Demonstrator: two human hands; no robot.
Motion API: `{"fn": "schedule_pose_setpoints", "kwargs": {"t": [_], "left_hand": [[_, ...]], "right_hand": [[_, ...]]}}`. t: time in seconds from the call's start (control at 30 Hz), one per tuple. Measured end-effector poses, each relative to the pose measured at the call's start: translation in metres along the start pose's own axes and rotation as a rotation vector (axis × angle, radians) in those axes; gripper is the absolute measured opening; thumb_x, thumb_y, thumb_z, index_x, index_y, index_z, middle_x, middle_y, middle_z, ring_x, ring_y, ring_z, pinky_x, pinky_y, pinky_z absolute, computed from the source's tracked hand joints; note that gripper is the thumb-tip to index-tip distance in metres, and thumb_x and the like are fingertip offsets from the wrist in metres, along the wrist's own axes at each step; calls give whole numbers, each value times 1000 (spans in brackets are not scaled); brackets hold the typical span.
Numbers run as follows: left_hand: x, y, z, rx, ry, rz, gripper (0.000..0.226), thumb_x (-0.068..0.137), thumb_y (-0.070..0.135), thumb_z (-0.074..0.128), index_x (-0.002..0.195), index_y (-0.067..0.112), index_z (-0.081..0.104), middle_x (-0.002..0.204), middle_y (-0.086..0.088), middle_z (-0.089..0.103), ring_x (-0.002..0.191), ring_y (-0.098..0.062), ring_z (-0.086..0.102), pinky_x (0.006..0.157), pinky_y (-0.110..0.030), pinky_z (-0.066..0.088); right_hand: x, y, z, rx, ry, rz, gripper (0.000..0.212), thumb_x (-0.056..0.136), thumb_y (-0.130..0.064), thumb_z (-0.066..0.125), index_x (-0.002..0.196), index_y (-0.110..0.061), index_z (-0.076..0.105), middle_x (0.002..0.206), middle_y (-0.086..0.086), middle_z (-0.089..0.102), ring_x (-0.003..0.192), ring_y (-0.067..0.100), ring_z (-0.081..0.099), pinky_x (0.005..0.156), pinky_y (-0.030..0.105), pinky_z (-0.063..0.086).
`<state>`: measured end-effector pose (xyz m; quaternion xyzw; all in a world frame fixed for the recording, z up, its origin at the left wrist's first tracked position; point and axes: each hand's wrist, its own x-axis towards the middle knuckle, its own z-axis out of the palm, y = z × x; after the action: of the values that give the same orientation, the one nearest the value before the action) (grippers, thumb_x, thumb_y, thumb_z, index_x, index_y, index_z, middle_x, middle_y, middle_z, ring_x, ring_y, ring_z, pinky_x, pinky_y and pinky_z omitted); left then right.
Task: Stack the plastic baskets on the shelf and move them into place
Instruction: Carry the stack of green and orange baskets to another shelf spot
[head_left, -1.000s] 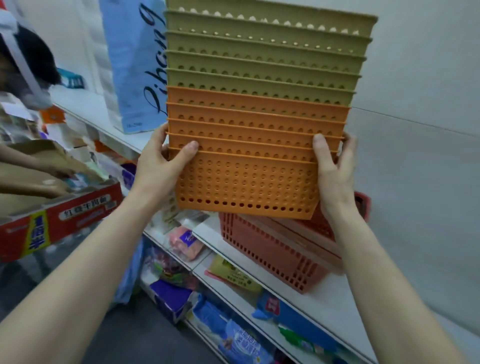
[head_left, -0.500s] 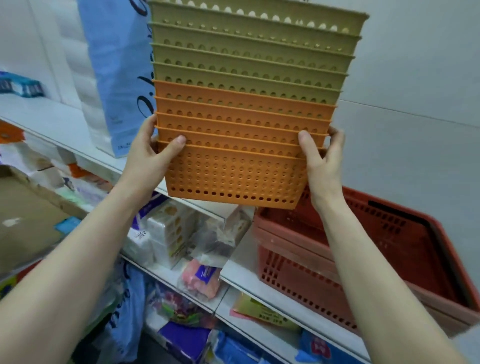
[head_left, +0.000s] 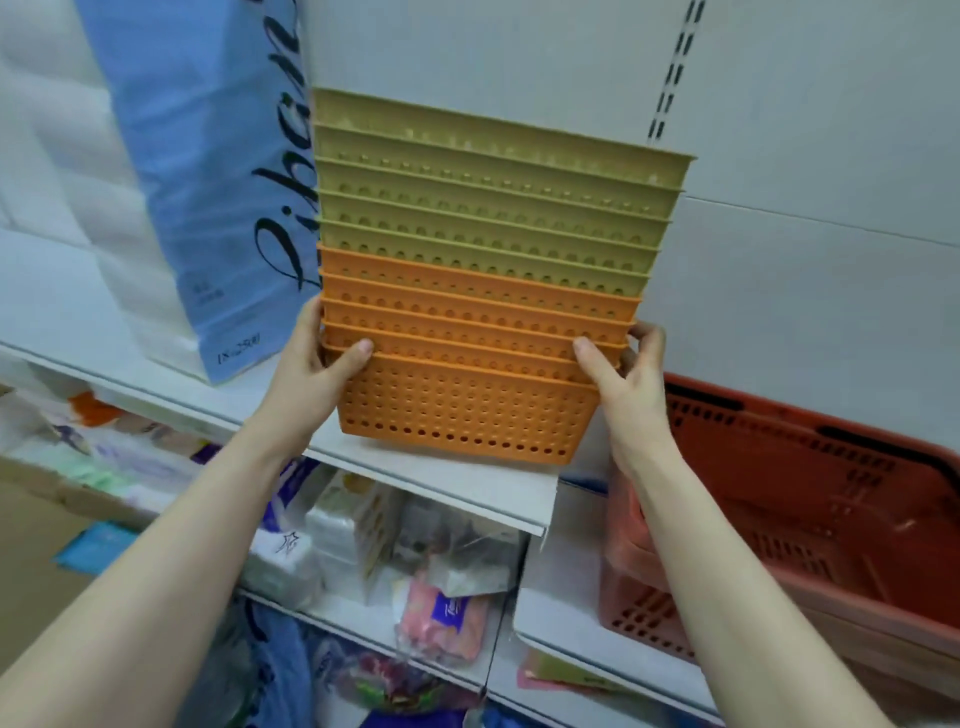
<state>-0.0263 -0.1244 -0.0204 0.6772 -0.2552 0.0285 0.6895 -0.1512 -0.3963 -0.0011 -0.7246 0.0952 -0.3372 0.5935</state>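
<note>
stack: a tall nest of plastic baskets (head_left: 483, 291), green ones above, orange ones below, all perforated with rows of round holes.
position: the bottom orange basket sits at or just above the upper shelf (head_left: 457, 483), close to its front edge and near its right-hand end (contact with the board cannot be told for sure).
left hand: the left hand (head_left: 317, 374) grasps the stack's left side, thumb hooked over the lowest orange rims, the other fingers hidden behind.
right hand: the right hand (head_left: 623, 374) grasps the right side at the same height, thumb across the front, fingers curled round the corner.
neighbours: a blue paper bag (head_left: 208, 182) with dark script stands on the same shelf just left of the stack; a red shopping basket (head_left: 810, 499) rests on a lower shelf to the right, beyond the upper board's end.
below: packets and wrapped goods fill the shelves underneath.
step in hand: judged to be the setting down and sliding back toward the rear wall.
risk, tipping: both grips are low while the green baskets rise high and lean a little, so a quick push back could rock the top forward or sideways.
risk, edge: the base is near the front lip and the right end of the board; letting go there could let it slip off toward the red basket.
risk, bag: sliding left could nudge the blue bag over.
risk, nesting: squeezing only the lower rims could let the upper baskets shift apart.
</note>
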Motion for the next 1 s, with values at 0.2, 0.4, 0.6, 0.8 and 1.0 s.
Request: {"fn": "schedule_pose_setpoints", "kwargs": {"t": [0.2, 0.4, 0.6, 0.8, 1.0], "left_hand": [[25, -39, -13, 26, -104, -15, 70, 80, 43, 64, 141, 21, 40, 131, 4, 60, 116, -3, 59, 91, -18, 49], [39, -47, -5, 264, 17, 61, 61, 90, 38, 63, 144, 27, 37, 136, 3, 57, 122, -15, 56, 103, -47, 47], [22, -52, 6, 791, 62, 578, 77, 83, 17, 72, 147, 8, 30, 156, -21, 22, 146, -38, 21, 120, -42, 20], [52, -64, 9, 952, -15, 546, 76, 79, 6, 74, 146, 14, 38, 157, -20, 20, 147, -41, 15, 108, -52, 37], [65, -67, 15, 929, 9, 549, 65, 81, 2, 67, 141, 15, 45, 153, -19, 24, 143, -42, 20, 98, -54, 48]], "right_hand": [[-16, 15, 20, -78, 89, 22, 46, 92, -13, 67, 127, -10, 37, 116, -6, 60, 106, 2, 62, 93, 27, 51], [-22, 19, 31, -475, 188, -55, 47, 97, -32, 58, 138, -18, 40, 132, -1, 58, 119, 10, 58, 95, 26, 49], [-36, 27, 36, -1000, 205, -387, 86, 89, -27, 70, 154, -14, 14, 163, 19, 6, 151, 21, 10, 118, 42, 31], [-14, 42, 32, -1147, 143, -405, 92, 86, -32, 73, 154, -18, 13, 162, 23, 10, 143, 35, 33, 103, 44, 50], [0, 45, 24, -1205, 140, -435, 91, 83, -34, 76, 151, -17, 19, 157, 26, 22, 123, 34, 58, 76, 34, 60]]}}
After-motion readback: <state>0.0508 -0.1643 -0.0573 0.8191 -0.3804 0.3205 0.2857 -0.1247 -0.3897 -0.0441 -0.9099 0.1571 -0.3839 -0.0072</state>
